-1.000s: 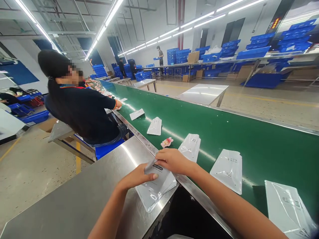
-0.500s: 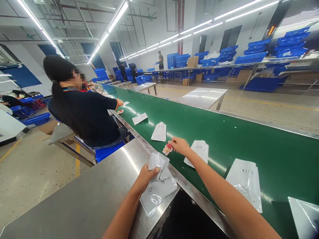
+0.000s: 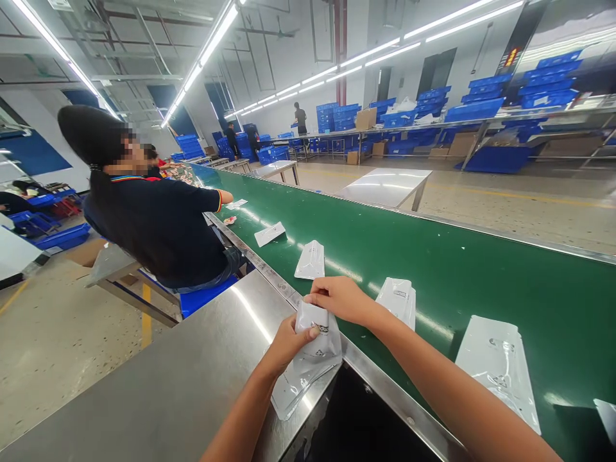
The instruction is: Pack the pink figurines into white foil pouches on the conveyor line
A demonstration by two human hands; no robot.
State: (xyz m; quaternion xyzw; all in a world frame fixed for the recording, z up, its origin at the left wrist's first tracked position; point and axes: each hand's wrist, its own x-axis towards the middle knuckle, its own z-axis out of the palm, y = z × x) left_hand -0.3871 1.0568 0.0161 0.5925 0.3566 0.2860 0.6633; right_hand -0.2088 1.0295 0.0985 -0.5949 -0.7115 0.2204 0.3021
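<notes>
On your far left a co-worker [image 3: 158, 224] in a dark shirt sits at the next steel station, facing the green conveyor belt [image 3: 433, 269]. Nearer, your steel worktable [image 3: 158, 378] carries a small stack of clear pouches [image 3: 289, 391] lying at its right edge, beside the belt's metal rail.

Your left hand [image 3: 287, 343] is closed around 1 clear pouch [image 3: 320, 343], thumb pressed on its front, holding it upright just above that stack. Your right hand [image 3: 339, 299] meets it at the pouch's top, fingers curled tight over the opening; what they pinch is hidden, so I cannot tell whether anything is inside that grip.

Further right, 4 more flat pouches lie apart on the belt: 1 small one [image 3: 269, 233] far up, 1 [image 3: 310, 260] just beyond your hands, 1 [image 3: 398, 300] beside your right wrist, and 1 [image 3: 500, 369] near your right forearm.
</notes>
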